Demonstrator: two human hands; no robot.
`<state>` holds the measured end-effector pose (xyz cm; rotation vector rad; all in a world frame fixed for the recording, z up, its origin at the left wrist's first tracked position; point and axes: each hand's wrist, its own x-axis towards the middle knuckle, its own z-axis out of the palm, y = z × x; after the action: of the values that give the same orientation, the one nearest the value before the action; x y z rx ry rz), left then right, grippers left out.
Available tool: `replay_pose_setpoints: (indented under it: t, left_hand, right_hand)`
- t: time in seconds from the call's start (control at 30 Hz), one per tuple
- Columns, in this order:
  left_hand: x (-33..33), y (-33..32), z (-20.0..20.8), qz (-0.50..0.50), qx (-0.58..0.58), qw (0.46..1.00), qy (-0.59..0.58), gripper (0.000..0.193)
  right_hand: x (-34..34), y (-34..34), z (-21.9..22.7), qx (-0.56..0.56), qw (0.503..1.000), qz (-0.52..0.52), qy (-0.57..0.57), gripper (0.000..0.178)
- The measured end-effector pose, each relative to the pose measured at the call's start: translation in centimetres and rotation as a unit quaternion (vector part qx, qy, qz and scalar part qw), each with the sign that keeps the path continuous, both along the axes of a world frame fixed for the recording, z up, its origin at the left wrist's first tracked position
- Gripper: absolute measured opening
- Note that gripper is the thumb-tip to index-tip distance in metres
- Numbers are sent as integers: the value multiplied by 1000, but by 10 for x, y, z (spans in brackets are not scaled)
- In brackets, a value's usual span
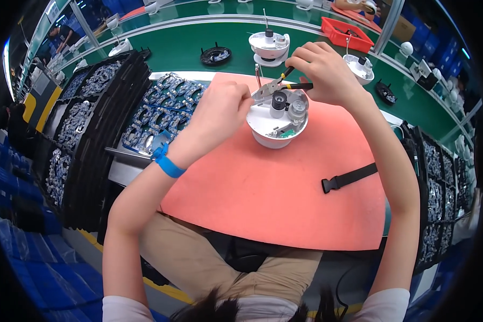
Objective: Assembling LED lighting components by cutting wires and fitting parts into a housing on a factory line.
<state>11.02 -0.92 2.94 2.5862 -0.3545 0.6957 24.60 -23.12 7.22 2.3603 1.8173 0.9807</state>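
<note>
A white rounded housing (275, 142) sits open on the orange mat (263, 188), showing a black lens (278, 102), a clear round part (298, 109) and a bit of green board. Over its far edge, my right hand (324, 70) is closed around the yellow-and-black handles of a pair of pliers (270, 88). The plier jaws point left, toward the fingers of my left hand (224, 109). That hand is closed in a pinch at the housing's left rim; whatever sits between the fingertips is hidden. My left wrist wears a blue strap (169, 165).
Blue circuit boards (158, 112) lie left of the mat, beside stacked black trays (86, 123). Another white housing (269, 45), a black ring part (216, 55) and a red bin (346, 34) stand farther back. A black buckle strap (349, 177) crosses the mat's right side.
</note>
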Motion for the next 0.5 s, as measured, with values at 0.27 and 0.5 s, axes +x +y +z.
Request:
replay_pose_setpoints:
  t: [0.27,0.5]
  left_hand:
    - [5,2,6,-4,-53,999,0,10]
    - [8,1,3,-10,-66,998,7,10]
  right_hand:
    - [-2,5,2,-38,999,-19,-3,38]
    - [-5,12,7,-113,992,-54,-19,26]
